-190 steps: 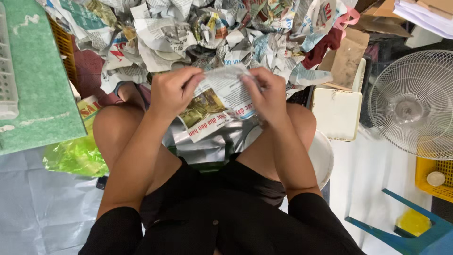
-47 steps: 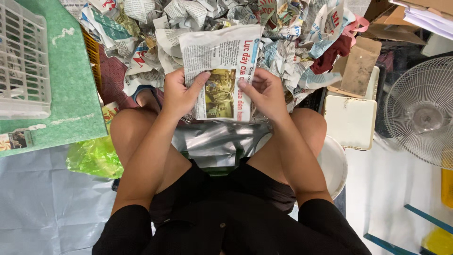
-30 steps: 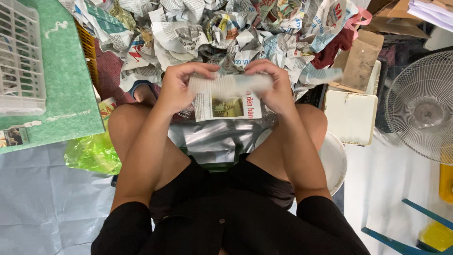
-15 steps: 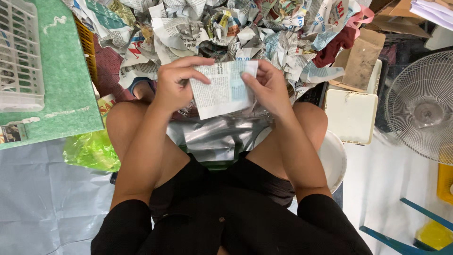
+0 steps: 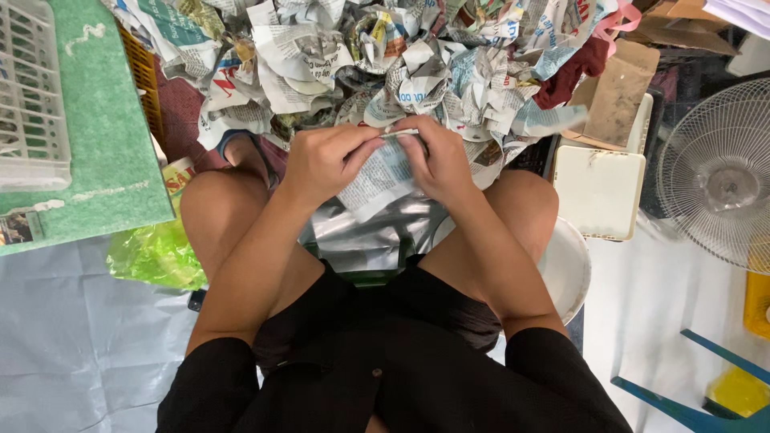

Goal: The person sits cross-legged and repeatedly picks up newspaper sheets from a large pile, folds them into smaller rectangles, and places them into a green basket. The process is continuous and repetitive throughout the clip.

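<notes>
- Hands: left hand [image 5: 325, 160] and right hand [image 5: 437, 156] meet in front of the knees, both closed on one folded sheet of printed grey-white newspaper [image 5: 377, 180]; fingers of each hand curl over its top edge, which suits gathering or creasing the paper between the two grips.
- Sheet position: the newspaper sheet hangs from the two grips, its lower part drooping over a crinkled silver foil bag [image 5: 369, 232] that lies in the lap between the thighs, placed where both hands can reach it without stretching.
- Pile: a heap of crumpled multicoloured newspaper balls [image 5: 385, 64] fills the floor just beyond the hands, touching or nearly touching the knuckles; whether the held sheet touches it cannot be told.
- Left surroundings: a green mat-covered board [image 5: 104, 144] carries a white plastic lattice basket [image 5: 32, 96]; a translucent lime-green plastic bag [image 5: 156, 252] lies on the pale sheet beside the left thigh.
- Right surroundings: a square white plastic lid [image 5: 600, 191] lies just beside the right knee, a round white bucket rim [image 5: 568, 269] shows under that thigh, and a white wire-grille fan [image 5: 722, 176] stands well apart at the edge.
</notes>
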